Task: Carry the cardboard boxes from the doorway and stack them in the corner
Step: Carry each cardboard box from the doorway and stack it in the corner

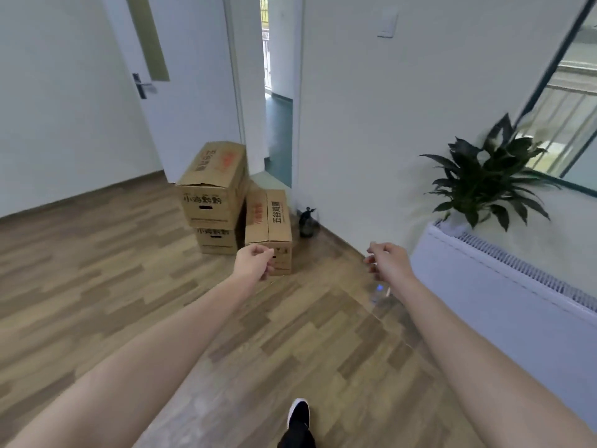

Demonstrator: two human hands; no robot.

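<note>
Your left hand (255, 261) and right hand (387, 260) reach forward, fingers loosely curled, holding nothing. Three cardboard boxes (213, 189) stand beside the doorway (278, 124), two stacked.

Walls: plain white (371, 124), with a pale switch plate (387, 23) high up.
Floor: wood-look planks (113, 270) in mixed brown tones.
Door: white door (181, 92) standing open, with a dark handle (142, 86) and a narrow olive panel.
Doorway: a narrow opening (279, 124) showing a grey-green floor beyond.
Window: dark-framed window (568, 101) at right, daylight and railings outside.
Radiator cover: long white unit (500, 302) under the window, grille on top.
Plant: dark-leaved potted plant (484, 179) on the unit's far end.
Light: soft daylight.
</note>
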